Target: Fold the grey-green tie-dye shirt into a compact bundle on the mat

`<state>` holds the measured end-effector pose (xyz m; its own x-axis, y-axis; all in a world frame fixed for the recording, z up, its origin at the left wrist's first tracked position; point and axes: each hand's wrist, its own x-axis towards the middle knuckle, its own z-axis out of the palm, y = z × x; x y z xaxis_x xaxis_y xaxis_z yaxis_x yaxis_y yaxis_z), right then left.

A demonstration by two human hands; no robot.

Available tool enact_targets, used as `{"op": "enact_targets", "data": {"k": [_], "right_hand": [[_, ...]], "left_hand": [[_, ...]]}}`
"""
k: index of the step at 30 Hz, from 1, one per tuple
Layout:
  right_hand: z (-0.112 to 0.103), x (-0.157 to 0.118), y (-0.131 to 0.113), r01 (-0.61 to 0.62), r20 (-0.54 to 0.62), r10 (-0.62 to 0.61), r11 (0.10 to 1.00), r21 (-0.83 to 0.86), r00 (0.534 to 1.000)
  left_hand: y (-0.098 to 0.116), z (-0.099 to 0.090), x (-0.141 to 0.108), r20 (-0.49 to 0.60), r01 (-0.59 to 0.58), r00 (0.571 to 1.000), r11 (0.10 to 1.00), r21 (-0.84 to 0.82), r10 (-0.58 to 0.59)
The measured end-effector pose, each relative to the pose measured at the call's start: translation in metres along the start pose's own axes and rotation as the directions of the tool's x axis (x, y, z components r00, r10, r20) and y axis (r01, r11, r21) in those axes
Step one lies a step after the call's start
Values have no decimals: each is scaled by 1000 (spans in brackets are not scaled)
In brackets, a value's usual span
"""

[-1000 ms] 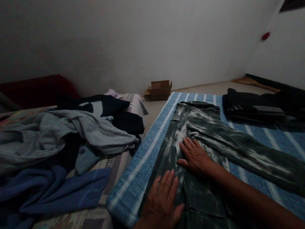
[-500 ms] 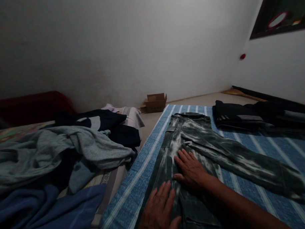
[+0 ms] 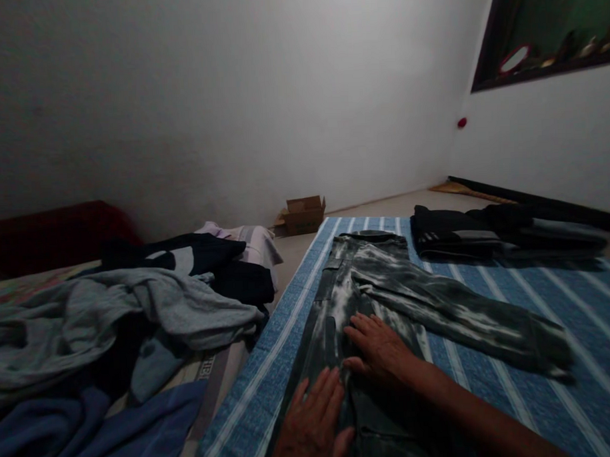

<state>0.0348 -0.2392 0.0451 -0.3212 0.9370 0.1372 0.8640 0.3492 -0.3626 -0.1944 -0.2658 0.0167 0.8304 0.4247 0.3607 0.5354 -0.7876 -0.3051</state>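
Note:
A pair of dark grey trousers (image 3: 427, 291) with whitish tie-dye streaks lies spread on a blue striped bedsheet (image 3: 270, 363). The waistband points away from me, and one leg slants off to the right. My left hand (image 3: 314, 415) rests flat on the nearer leg, close to its left edge, fingers stretched out. Slightly farther up, my right hand (image 3: 379, 342) also lies flat on the trousers near the crotch, its fingers spread. Neither hand grips the cloth. The lower end of the near leg runs out of view.
Folded dark clothes (image 3: 455, 233) lie at the sheet's far right. On the left, another surface holds a heap with a grey garment (image 3: 177, 306) and a blue garment (image 3: 152, 427). An open cardboard box (image 3: 305, 215) stands on the floor by the wall.
The view has turned a little to the right and up, so things sit farther left in the picture. Both hands stay flat on the trousers, with little visible movement over them.

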Motion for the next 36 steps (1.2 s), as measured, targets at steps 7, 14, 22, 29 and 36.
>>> {"op": "enact_targets", "data": {"k": [7, 14, 22, 29, 36], "right_hand": [[12, -72, -5, 173, -175, -157, 982, 80, 972], [82, -104, -9, 244, -441, -335, 937, -251, 833], [45, -106, -11, 370, -427, -392, 919, -138, 815], [-3, -117, 54, -177, -487, 148, 984, -15, 861], [-17, -98, 113, -548, -212, 510, 717, -430, 833]], "left_hand": [[-2, -4, 1, -24, 8, 1000, 999, -35, -8], [-4, 3, -1, 5, 28, 1000, 995, -91, -28], [-4, -20, 17, 55, 62, 997, 959, -278, -49], [4, -36, 39, 193, -5, 973, 842, -539, 129], [6, 3, 23, 136, -100, 971, 847, -522, 198]]}}
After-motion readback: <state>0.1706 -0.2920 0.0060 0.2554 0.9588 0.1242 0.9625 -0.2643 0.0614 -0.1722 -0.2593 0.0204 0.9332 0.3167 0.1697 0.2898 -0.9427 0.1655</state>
